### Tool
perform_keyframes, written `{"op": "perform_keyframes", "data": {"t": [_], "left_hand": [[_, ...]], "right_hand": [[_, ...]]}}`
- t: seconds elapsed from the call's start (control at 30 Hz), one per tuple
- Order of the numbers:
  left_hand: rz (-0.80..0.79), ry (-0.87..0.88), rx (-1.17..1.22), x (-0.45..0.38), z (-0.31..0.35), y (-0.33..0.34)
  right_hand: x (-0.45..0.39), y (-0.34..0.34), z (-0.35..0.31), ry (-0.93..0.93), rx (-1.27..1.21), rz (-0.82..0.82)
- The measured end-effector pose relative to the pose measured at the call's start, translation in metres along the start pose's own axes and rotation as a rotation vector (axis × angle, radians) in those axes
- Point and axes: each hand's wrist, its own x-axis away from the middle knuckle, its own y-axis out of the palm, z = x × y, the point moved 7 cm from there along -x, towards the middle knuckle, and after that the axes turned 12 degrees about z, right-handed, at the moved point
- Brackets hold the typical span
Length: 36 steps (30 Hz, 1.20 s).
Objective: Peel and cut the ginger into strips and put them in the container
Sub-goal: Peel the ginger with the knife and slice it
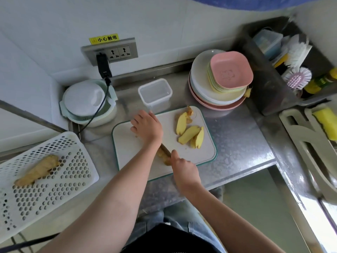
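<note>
Surface: steel surface (pixel 240 143), shiny and mottled, set in a white-walled corner.
Basket: white perforated basket (pixel 45 172) at the near left, holding an unpeeled ginger root (pixel 37 169).
Right hand: right hand (pixel 184 170), fingers curled round a knife (pixel 165 148) handle.
Left hand: left hand (pixel 146 126), fingers bent down on the cutting board (pixel 204 154); what they press is hidden.
Ginger: peeled yellow ginger slices (pixel 189 133) on the board's right; more ginger under the blade.
Container: clear container (pixel 155 93), just beyond the board.
Plates: stacked plates (pixel 217 84), far right.
Writing: yellow sticker (pixel 104 38) above the wall socket (pixel 109 52) reads "小心触电".
</note>
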Motion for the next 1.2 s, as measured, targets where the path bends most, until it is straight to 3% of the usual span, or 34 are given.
{"op": "perform_keyframes", "data": {"t": [0.13, 0.53, 0.67, 0.87, 1.0, 1.2], "left_hand": [[0.017, 0.028, -0.077, -0.003, 0.007, -0.001], [-0.019, 0.005, 0.050, -0.003, -0.010, 0.016], [-0.078, 0.131, 0.021, 0.000, -0.001, 0.023], [-0.080, 0.045, 0.038, -0.005, -0.011, 0.027], [0.013, 0.036, 0.086, -0.004, -0.009, 0.024], [-0.054, 0.025, 0.101, -0.003, -0.012, 0.032]], "right_hand": [[-0.002, -0.002, 0.003, 0.024, -0.008, 0.008], [0.005, 0.002, -0.006, 0.028, -0.014, -0.045], [0.002, 0.003, 0.001, 0.076, -0.042, -0.031], [0.000, 0.010, -0.002, 0.074, -0.053, -0.042], [-0.003, 0.016, -0.001, 0.063, -0.063, -0.044], [-0.003, 0.018, -0.003, 0.057, -0.052, -0.043]]}}
